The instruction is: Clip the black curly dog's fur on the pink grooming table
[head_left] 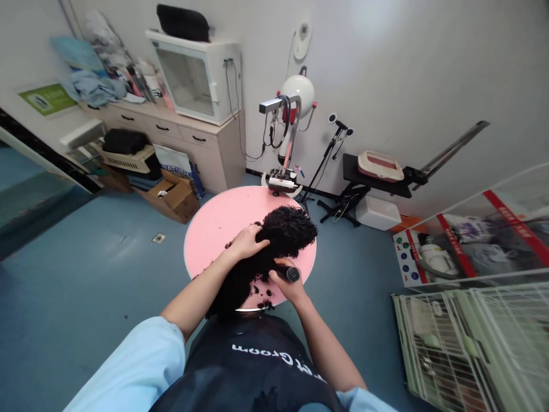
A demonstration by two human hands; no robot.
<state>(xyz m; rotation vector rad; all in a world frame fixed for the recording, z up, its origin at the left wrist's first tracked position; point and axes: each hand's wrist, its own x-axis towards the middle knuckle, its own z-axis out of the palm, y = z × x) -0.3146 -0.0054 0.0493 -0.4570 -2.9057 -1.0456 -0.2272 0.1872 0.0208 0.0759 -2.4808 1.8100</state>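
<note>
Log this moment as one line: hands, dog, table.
left hand: on black dog | right hand: gripping dark handheld tool, tip hidden | dog: on pink table | table: loose fur

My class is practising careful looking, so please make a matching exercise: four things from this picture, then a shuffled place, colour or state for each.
1. left hand
2. right hand
3. round table
4. cardboard box

A. gripping a black handheld tool
B. flaps open, on the blue floor
C. touching black curly fur
D. pink top

Pairs: 1-C, 2-A, 3-D, 4-B
</note>
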